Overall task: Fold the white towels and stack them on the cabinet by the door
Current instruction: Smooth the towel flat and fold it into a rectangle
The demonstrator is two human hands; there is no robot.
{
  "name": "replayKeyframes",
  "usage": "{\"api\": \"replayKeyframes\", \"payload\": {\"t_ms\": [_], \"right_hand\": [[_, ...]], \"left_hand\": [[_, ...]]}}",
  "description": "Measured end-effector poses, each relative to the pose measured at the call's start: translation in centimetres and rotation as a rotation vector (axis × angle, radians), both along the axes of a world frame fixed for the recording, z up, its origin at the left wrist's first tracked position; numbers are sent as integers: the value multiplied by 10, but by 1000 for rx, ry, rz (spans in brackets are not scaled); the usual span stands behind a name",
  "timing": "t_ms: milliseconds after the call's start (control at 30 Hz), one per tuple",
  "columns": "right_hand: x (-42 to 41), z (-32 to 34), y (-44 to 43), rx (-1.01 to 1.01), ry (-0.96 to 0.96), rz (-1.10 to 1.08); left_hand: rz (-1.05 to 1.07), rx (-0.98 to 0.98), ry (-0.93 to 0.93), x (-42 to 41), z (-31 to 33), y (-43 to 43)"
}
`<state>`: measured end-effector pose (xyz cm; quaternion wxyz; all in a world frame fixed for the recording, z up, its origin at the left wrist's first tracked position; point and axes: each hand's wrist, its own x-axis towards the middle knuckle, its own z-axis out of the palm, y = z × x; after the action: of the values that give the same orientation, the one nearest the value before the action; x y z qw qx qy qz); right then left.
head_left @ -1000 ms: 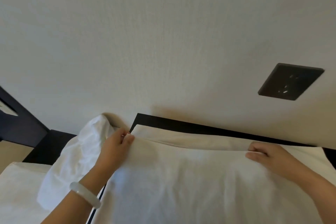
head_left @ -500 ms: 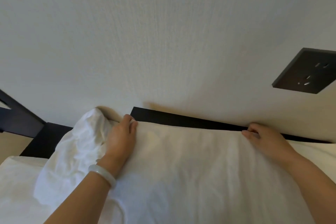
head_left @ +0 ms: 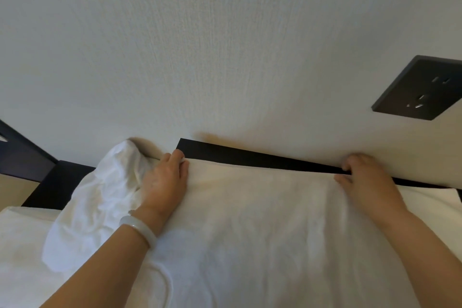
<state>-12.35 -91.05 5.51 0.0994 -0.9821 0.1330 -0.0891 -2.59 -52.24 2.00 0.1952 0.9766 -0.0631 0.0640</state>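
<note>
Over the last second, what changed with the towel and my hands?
Both hands carried the towel's folded-over edge forward towards the wall, covering the strip of lower layer that showed before. The left hand and right hand still pinch that edge near its corners. The crumpled towel at the left stayed put.

Indoor room, of the bedroom or hotel kind. A pale textured wall (head_left: 225, 45) is fitted with a dark socket plate (head_left: 422, 90). A dark surface (head_left: 250, 157) is set against it. A white towel (head_left: 250, 220) is spread across this, with crumpled white linen (head_left: 100, 195) at the left edge.
</note>
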Motion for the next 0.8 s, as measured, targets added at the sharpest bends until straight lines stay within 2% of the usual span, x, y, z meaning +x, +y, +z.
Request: {"api": "replayKeyframes", "payload": {"t_ms": [33, 100, 200, 267, 333, 400, 467, 567, 633, 733, 800], "right_hand": [[-1, -1, 16, -82, -81, 57], [-3, -12, 56, -77, -129, 211], [-12, -39, 103, -16, 21, 364], [-18, -50, 110, -50, 87, 379], [-20, -51, 103, -73, 102, 387], [-24, -54, 90, -100, 122, 338], [-29, -53, 78, -118, 140, 195], [-30, -42, 89, -123, 254, -12], [-20, -32, 115, -110, 297, -18], [-6, -20, 173, -28, 44, 325], [0, -21, 209, 15, 35, 650]], "left_hand": [[3, 21, 8, -1, -1, 0], [26, 44, 8, 0, 4, -3], [46, 145, -196, -12, 15, -16], [-146, 139, -236, -35, 16, -28], [-333, 225, -65, -58, 5, -28], [-318, 278, 69, -59, -11, -9], [-188, 204, 140, -51, -17, 6], [-49, 153, 190, -45, -15, 10], [-24, 167, 172, -51, -10, 4], [-29, 186, 65, -74, -9, -3], [-13, 157, 92, -98, -11, 1]]}}
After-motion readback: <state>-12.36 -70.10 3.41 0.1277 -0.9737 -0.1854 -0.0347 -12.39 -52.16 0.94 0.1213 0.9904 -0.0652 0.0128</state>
